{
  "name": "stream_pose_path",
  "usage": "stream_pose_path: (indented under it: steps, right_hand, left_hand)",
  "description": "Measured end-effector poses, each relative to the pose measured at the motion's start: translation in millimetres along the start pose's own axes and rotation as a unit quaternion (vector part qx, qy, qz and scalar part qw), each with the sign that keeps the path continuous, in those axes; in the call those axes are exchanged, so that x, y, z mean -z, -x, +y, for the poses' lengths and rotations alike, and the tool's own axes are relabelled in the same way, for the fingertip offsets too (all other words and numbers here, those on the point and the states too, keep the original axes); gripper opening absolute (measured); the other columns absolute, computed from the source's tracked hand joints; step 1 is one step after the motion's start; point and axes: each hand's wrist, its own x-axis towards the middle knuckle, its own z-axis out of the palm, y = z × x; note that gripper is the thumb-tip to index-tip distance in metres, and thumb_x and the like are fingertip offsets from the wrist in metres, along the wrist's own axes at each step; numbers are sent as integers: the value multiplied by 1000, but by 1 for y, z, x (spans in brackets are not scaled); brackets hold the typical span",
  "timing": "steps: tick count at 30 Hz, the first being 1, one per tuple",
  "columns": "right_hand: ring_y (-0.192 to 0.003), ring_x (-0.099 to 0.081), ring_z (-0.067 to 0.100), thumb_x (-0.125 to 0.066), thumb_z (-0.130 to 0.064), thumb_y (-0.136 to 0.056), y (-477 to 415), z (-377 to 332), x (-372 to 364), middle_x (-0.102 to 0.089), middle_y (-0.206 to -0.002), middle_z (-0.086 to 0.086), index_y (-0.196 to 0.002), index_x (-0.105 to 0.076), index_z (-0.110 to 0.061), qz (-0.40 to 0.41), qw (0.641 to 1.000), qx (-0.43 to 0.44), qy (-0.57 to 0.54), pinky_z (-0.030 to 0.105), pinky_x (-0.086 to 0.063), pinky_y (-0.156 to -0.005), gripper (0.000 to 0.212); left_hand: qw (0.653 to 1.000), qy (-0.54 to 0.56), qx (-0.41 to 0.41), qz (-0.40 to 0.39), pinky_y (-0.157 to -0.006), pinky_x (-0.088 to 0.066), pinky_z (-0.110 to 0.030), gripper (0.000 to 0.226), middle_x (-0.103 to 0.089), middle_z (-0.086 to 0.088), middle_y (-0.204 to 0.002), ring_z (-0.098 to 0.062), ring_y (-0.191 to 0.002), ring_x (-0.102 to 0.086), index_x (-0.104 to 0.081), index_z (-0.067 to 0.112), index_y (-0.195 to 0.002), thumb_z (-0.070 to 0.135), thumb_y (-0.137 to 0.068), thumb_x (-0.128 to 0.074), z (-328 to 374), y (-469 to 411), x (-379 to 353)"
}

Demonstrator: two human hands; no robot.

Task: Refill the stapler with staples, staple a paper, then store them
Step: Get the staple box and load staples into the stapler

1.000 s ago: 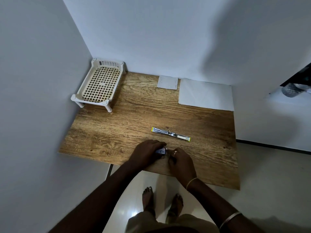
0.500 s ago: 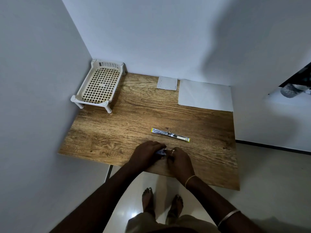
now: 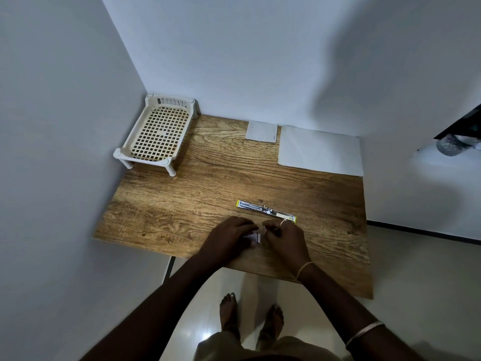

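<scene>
The stapler (image 3: pixel 266 211) lies opened out flat on the wooden table (image 3: pixel 208 178), a thin metal strip with yellow ends. Just in front of it, near the table's front edge, my left hand (image 3: pixel 229 239) and my right hand (image 3: pixel 286 238) meet around a small white staple box (image 3: pixel 256 237). My left hand grips the box from the left. The fingertips of my right hand pinch at its right end. Most of the box is hidden by my fingers. A white sheet of paper (image 3: pixel 320 151) lies flat at the back right.
A cream plastic basket (image 3: pixel 156 131) on short legs stands in the back left corner against the walls. A small white card (image 3: pixel 261 130) lies at the back edge beside the paper. Walls close off the left and back; the floor and my bare feet show below the table's front edge.
Both hands stay at the front edge with small finger movements. My right hand has shifted slightly toward the stapler, and more of the white box shows between my hands.
</scene>
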Motion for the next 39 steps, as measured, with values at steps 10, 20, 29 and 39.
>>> stream_pose_path:
  steps: [10, 20, 29, 39]
  right_hand:
    - [-79, -70, 8, -74, -12, -88, -28, -34, 13, -79, -87, -1, -95, -82, -19, 34, 984, 177, 14, 18, -48, -71, 12]
    - [-83, -73, 6, -78, -6, -79, -65, -42, 19, -78, -87, -4, -92, -79, -16, -10, 996, 92, -19, 24, -57, -79, 16]
    - [-90, -72, 21, -70, -34, -88, -76, -43, 9, -77, -96, 0, -106, -75, -24, 15, 982, 130, 139, 37, -58, -75, 21]
    - [-84, -71, 30, -72, -26, -85, -70, -32, -6, -76, -91, 10, -122, -68, -27, 17, 947, 168, 272, 38, -57, -70, 37]
  left_hand:
    - [860, 447, 214, 124, -73, -60, -35, 10, -77, -6, -82, -18, -77, -74, -79, 15, -94, 24, -90, -76, 11, -25, 22]
    - [810, 514, 245, 144, -77, -58, -35, 15, -75, -22, -92, -20, -81, -71, -73, -5, -96, 5, -85, -78, -6, -54, 29]
    - [788, 526, 271, 173, -86, -60, -48, 14, -77, -17, -94, -30, -91, -75, -76, 5, -97, 10, -85, -79, -12, -65, 12]
    - [994, 27, 92, 54, -79, -54, -36, 29, -71, -3, -105, -20, -95, -65, -74, 20, -119, 15, -91, -68, -22, -58, 8]
